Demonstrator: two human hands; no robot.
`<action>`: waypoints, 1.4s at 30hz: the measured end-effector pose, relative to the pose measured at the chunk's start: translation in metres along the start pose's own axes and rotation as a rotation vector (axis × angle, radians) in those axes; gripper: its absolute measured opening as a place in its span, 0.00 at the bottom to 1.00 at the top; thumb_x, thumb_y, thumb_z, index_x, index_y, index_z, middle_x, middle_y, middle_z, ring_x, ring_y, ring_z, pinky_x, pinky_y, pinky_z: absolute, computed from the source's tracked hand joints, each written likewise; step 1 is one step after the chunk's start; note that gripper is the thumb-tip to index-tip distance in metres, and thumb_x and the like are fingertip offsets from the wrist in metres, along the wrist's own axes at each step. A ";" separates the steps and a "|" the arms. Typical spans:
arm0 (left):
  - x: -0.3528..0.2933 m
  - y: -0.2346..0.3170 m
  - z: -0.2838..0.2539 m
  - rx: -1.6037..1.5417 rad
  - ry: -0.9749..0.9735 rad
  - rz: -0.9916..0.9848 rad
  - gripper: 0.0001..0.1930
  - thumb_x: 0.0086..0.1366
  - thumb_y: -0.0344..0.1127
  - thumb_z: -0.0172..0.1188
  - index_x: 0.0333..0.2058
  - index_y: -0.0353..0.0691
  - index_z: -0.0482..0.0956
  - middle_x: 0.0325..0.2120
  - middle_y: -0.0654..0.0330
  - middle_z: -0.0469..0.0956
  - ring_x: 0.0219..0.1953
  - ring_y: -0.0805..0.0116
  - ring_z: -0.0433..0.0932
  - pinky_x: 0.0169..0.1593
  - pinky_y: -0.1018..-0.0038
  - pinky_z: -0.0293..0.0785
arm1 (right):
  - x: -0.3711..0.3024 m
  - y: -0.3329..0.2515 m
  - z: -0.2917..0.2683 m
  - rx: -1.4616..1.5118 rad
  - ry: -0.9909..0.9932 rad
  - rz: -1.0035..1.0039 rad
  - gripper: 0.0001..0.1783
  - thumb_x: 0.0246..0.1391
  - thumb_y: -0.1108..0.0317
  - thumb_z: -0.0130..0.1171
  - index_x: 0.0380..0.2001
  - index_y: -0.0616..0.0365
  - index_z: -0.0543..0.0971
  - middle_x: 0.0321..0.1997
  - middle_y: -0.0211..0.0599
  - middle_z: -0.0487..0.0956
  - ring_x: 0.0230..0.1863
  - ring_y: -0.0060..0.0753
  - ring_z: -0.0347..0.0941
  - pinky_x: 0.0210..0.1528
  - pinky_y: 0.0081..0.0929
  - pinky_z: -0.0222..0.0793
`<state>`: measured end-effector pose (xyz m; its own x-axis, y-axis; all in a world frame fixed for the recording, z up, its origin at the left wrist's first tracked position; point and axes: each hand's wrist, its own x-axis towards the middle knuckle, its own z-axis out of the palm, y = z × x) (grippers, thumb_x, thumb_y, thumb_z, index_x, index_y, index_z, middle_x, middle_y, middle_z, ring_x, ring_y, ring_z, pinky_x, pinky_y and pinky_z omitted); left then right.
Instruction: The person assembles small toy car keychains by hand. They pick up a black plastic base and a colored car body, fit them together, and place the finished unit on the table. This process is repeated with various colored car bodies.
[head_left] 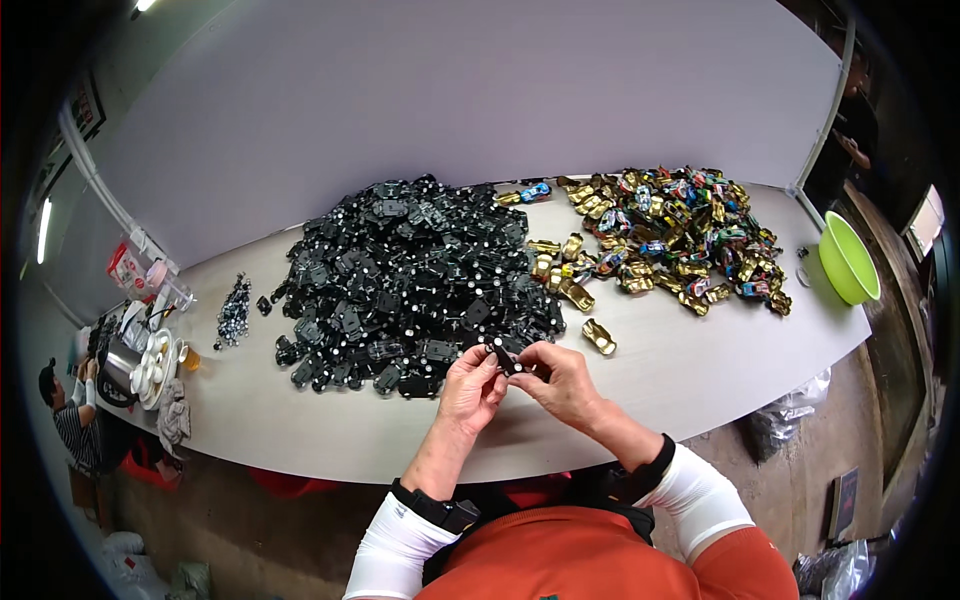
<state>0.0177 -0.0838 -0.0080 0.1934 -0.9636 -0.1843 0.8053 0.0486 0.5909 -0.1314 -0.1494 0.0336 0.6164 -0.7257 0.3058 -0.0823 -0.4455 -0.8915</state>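
Note:
Just in front of the dark pile, a black toy car chassis (507,361) with small white wheel parts is held between my two hands. My left hand (468,392) pinches its left end between thumb and fingers. At its right end, the closed fingers of my right hand (566,383) grip it, and their tips are partly hidden. Beyond my hands rises a big heap of similar black chassis (400,265). A single gold toy car body (599,337) lies to the right of my right hand. Farther right is a pile of gold and multicoloured car bodies (680,230).
Small shiny parts (234,315) lie left of the heap. A green bowl (848,262) stands at the table's right end. Cups on a tray (152,372) and a grey cloth (174,412) sit at the left edge. Another person (78,425) is at far left.

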 end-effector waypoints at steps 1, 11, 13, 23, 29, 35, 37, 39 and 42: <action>0.002 -0.008 -0.004 -0.040 -0.009 0.015 0.05 0.62 0.28 0.52 0.36 0.39 0.74 0.32 0.55 0.78 0.20 0.75 0.71 0.19 0.84 0.65 | -0.002 0.001 0.004 -0.063 0.068 -0.054 0.09 0.41 0.75 0.63 0.25 0.63 0.73 0.22 0.38 0.73 0.23 0.30 0.71 0.24 0.25 0.66; -0.022 -0.022 0.001 0.059 0.117 0.034 0.11 0.58 0.28 0.58 0.41 0.38 0.74 0.29 0.60 0.76 0.24 0.79 0.69 0.21 0.84 0.62 | -0.022 0.006 -0.022 -0.401 0.101 -0.285 0.10 0.40 0.74 0.63 0.29 0.60 0.74 0.28 0.41 0.71 0.23 0.40 0.71 0.24 0.29 0.69; -0.025 -0.018 -0.002 0.059 0.059 0.038 0.11 0.58 0.28 0.57 0.42 0.38 0.74 0.32 0.58 0.77 0.25 0.78 0.71 0.21 0.83 0.63 | -0.016 0.037 -0.058 -0.583 0.237 -0.057 0.13 0.39 0.71 0.65 0.31 0.57 0.75 0.33 0.39 0.71 0.29 0.42 0.72 0.30 0.33 0.70; -0.033 -0.022 -0.013 -0.009 -0.023 -0.024 0.12 0.59 0.28 0.56 0.43 0.36 0.73 0.35 0.54 0.77 0.28 0.75 0.73 0.23 0.81 0.65 | 0.002 0.067 -0.096 -0.312 0.058 0.428 0.10 0.46 0.70 0.57 0.34 0.62 0.78 0.24 0.46 0.77 0.26 0.43 0.73 0.32 0.31 0.68; -0.032 -0.025 -0.015 -0.050 -0.071 -0.016 0.15 0.60 0.27 0.55 0.47 0.38 0.71 0.36 0.52 0.77 0.29 0.73 0.74 0.24 0.79 0.67 | 0.002 0.080 -0.106 -0.573 0.023 0.262 0.12 0.49 0.69 0.56 0.36 0.65 0.78 0.19 0.39 0.76 0.20 0.29 0.71 0.28 0.26 0.68; -0.035 -0.023 -0.016 -0.120 -0.128 0.008 0.21 0.58 0.27 0.56 0.52 0.44 0.68 0.37 0.51 0.76 0.29 0.73 0.75 0.24 0.80 0.68 | 0.008 0.064 -0.110 -0.665 -0.015 0.419 0.12 0.42 0.65 0.61 0.27 0.64 0.80 0.28 0.54 0.76 0.36 0.47 0.72 0.41 0.34 0.68; -0.036 -0.022 -0.017 -0.183 -0.174 -0.007 0.22 0.59 0.28 0.56 0.53 0.44 0.66 0.39 0.50 0.75 0.30 0.73 0.75 0.23 0.80 0.68 | 0.009 0.063 -0.109 -0.728 -0.024 0.391 0.13 0.40 0.65 0.63 0.29 0.64 0.80 0.30 0.54 0.74 0.38 0.49 0.69 0.42 0.35 0.67; -0.036 -0.021 -0.020 -0.237 -0.211 -0.035 0.23 0.60 0.30 0.56 0.54 0.44 0.65 0.39 0.50 0.75 0.30 0.72 0.74 0.23 0.79 0.68 | 0.010 0.064 -0.107 -0.743 0.099 0.333 0.16 0.38 0.64 0.65 0.32 0.62 0.79 0.34 0.54 0.73 0.38 0.49 0.70 0.43 0.35 0.67; -0.036 -0.019 -0.019 -0.223 -0.236 -0.037 0.23 0.60 0.32 0.55 0.54 0.44 0.64 0.39 0.50 0.75 0.30 0.71 0.74 0.23 0.79 0.68 | 0.013 0.060 -0.103 -0.695 -0.007 0.210 0.17 0.37 0.65 0.66 0.34 0.60 0.79 0.35 0.51 0.73 0.38 0.48 0.70 0.42 0.35 0.68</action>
<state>0.0061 -0.0448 -0.0273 0.0480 -0.9988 -0.0001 0.9172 0.0441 0.3960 -0.2086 -0.2395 0.0183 0.5381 -0.8299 0.1473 -0.6763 -0.5294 -0.5121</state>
